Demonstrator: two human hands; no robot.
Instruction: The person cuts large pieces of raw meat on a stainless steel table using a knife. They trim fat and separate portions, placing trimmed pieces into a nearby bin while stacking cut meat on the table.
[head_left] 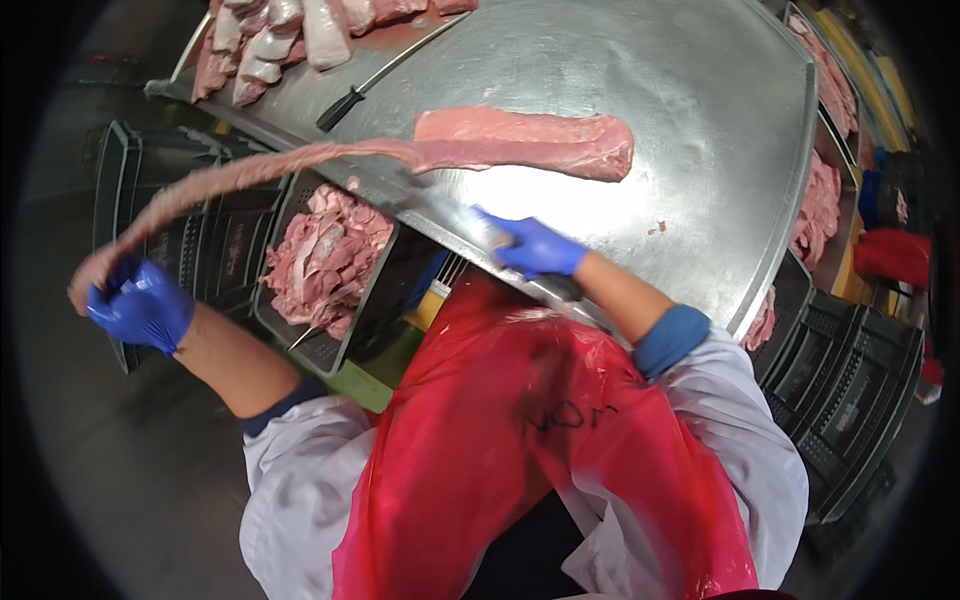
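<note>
My left hand point(145, 305), in a blue glove, is closed around the end of a long strip of meat trimming point(240, 172), out past the table's left edge. The strip stretches taut to a long pale-pink piece of meat point(525, 140) lying on the metal table point(690, 110), and still joins its left end. Close to the table's near edge, my gloved right hand point(540, 248) is closed on a knife; its blade point(452, 200), smeared by motion, points up-left toward the meat. The knife's handle is mostly hidden in the hand.
Several meat pieces point(325, 35) lie at the table's far left, beside a sharpening steel point(390, 70) with a black handle. Below the left edge stands a crate of trimmings point(325, 262). Dark crates point(840, 390) and meat-filled containers point(818, 205) line the right side.
</note>
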